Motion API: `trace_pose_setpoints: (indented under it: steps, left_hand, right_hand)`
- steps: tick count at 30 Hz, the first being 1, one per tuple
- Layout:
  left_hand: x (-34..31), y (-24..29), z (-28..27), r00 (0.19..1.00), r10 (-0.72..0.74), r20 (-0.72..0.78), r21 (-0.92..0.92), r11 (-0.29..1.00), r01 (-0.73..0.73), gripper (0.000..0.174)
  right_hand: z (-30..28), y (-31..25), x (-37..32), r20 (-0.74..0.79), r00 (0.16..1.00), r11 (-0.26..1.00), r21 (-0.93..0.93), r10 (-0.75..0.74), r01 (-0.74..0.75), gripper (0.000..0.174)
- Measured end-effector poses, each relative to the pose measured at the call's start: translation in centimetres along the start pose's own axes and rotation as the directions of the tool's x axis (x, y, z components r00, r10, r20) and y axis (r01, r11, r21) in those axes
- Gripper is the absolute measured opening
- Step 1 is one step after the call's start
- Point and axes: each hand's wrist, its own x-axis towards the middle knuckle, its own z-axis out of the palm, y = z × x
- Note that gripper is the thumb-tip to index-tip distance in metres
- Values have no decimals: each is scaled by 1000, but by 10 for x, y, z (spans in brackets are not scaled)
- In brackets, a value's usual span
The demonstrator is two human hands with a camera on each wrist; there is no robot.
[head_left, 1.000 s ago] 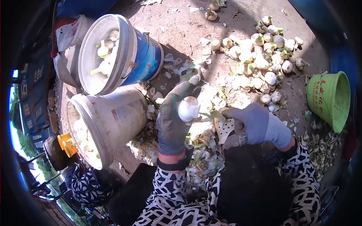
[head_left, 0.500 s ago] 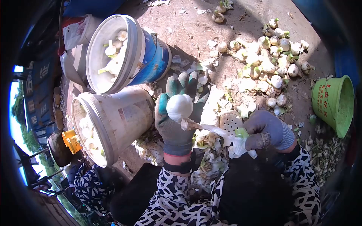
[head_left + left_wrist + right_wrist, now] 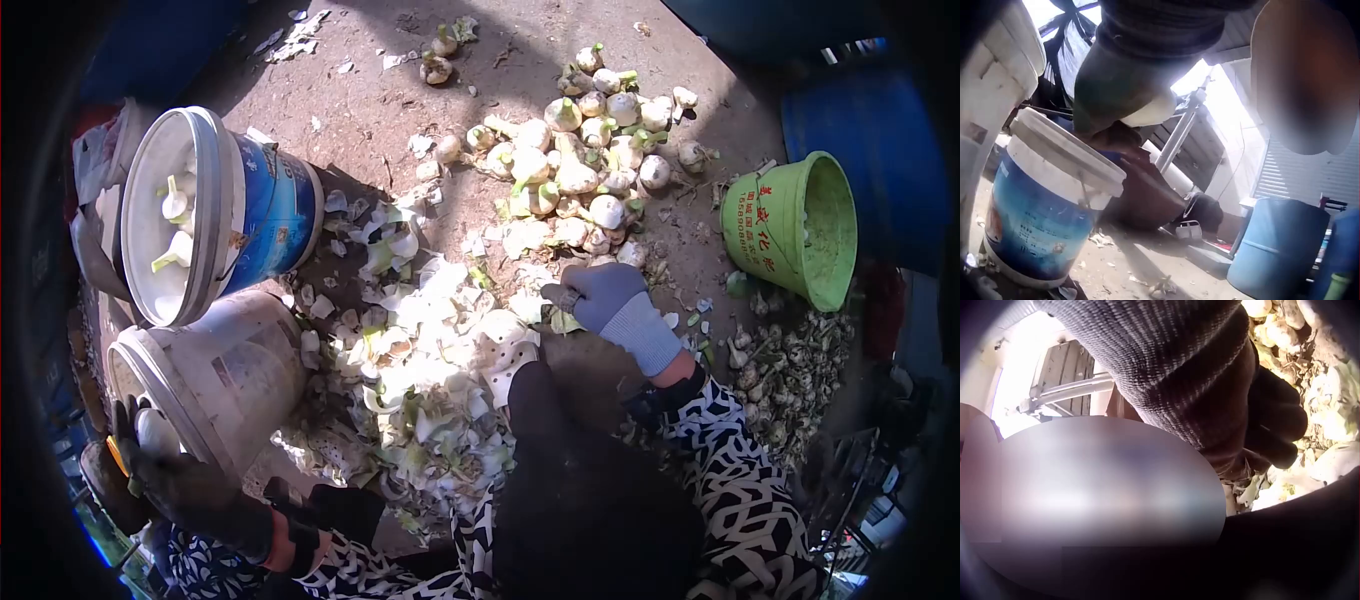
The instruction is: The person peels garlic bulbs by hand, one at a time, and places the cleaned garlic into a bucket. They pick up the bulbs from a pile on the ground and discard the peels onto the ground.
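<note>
At the lower left of the head view, my gloved left hand (image 3: 185, 480) holds a white garlic bulb (image 3: 155, 432) beside the rim of the dingy white bucket (image 3: 240, 365). In the left wrist view that bulb (image 3: 1150, 111) shows pale behind the gloved thumb (image 3: 1107, 94). My gloved right hand (image 3: 605, 300), fingers bent, is low over the peelings in front of the garlic pile (image 3: 575, 170). A pale green leaf (image 3: 562, 320) lies right at its fingertips; I cannot tell whether they grip it. In the right wrist view the dark fingers (image 3: 1279, 422) are curled.
A blue-and-white bucket (image 3: 275, 210) with trimmed bulbs inside lies tilted behind the dingy one. Loose peelings (image 3: 420, 340) spread over the ground around a perforated pale shoe (image 3: 505, 350). At right stand a green bucket (image 3: 745, 225) and a blue barrel (image 3: 870, 160); small bulbs (image 3: 790, 390) lie below.
My left hand has carried the bulb left from the middle to the dingy bucket. The stripped leaf and skin in my right hand came off the bulb; that hand has moved up toward the pile.
</note>
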Motion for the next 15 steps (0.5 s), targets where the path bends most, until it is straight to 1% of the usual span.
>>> trace_pose_setpoints:
  steps: [1, 2, 3, 4, 5, 6, 7, 8, 9, 10, 11, 13, 14, 15]
  left_hand:
    - [14, -8, -16, 997, 71, -25, -266, 961, -75, 42]
    - [-3, -76, 6, 973, 196, 120, 102, 973, -209, 43]
    - [-8, -74, 10, 974, 192, 120, 101, 974, -205, 43]
    - [-15, -65, 16, 986, 43, 161, -97, 995, -28, 42]
    - [-19, -59, 21, 969, -97, 228, -279, 947, 161, 42]
    - [17, 51, -14, 804, -515, 297, -827, 282, 486, 42]
    - [17, 90, -25, 863, -365, 349, -834, 299, 463, 43]
    - [3, 117, -15, 867, -203, 455, -870, 105, 481, 42]
    - [-5, 146, -15, 827, 16, 561, -822, 124, 555, 41]
    - [-18, 180, -13, 793, 163, 586, -806, 25, 591, 35]
    - [-30, 209, -17, 718, 255, 648, -704, -160, 692, 34]
    - [-63, 249, -22, 622, 424, 659, -529, -327, 783, 35]
    - [-75, 263, -22, 568, 498, 655, -502, -274, 820, 36]
    - [-86, 274, -21, 503, 572, 648, -475, -212, 854, 38]
  right_hand:
    - [-10, 19, 0, -130, 982, 986, 111, 140, -126, 38]
    - [-11, 42, 6, -305, 934, 982, 96, 184, -162, 40]
    - [-5, 59, 17, -466, 858, 976, 91, 218, -199, 42]
    - [-2, 67, 31, -468, 858, 977, 86, 213, -195, 42]
    - [0, 73, 46, -475, 844, 951, -46, 248, -306, 44]
    - [-1, 75, 56, -485, 828, 896, -175, 282, -407, 47]
    - [-9, 69, 63, -482, 832, 899, -179, 275, -401, 47]
    - [-17, 62, 69, -313, 873, 869, -211, 374, -448, 48]
    - [-25, 53, 72, -136, 874, 837, -251, 466, -486, 50]
    - [-26, 46, 68, -67, 866, 818, -298, 496, -492, 52]
    - [-8, 55, 66, -137, 871, 821, -292, 472, -491, 54]
    - [4, 56, 62, -199, 842, 802, -258, 501, -538, 49]
    - [10, 68, 66, -192, 844, 802, -264, 500, -535, 49]
    - [16, 87, 70, -144, 858, 852, -117, 494, -510, 52]
